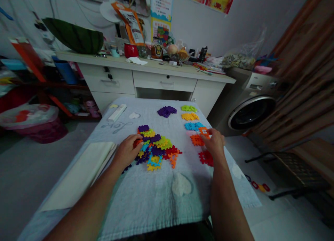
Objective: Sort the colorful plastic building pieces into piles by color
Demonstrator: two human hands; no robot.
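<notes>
A mixed heap of flat, toothed plastic pieces [156, 148] in purple, yellow, blue, red and orange lies mid-table on a pale blue towel [146, 195]. My left hand [127, 151] rests at the heap's left edge, fingers curled onto an orange-red piece. To the right, sorted by colour, lie purple [167, 111], green [189, 108], yellow [190, 116], blue [193, 126], orange [197, 140] and red [206, 158] groups. My right hand [215, 141] pinches an orange piece [204, 131] over the orange group.
A folded cream cloth [83, 171] lies at the table's left edge, a white tube [117, 112] at the far left. A cluttered white desk [146, 68] stands behind, a washing machine [247, 108] to the right, a dark chair frame [292, 171] on the floor.
</notes>
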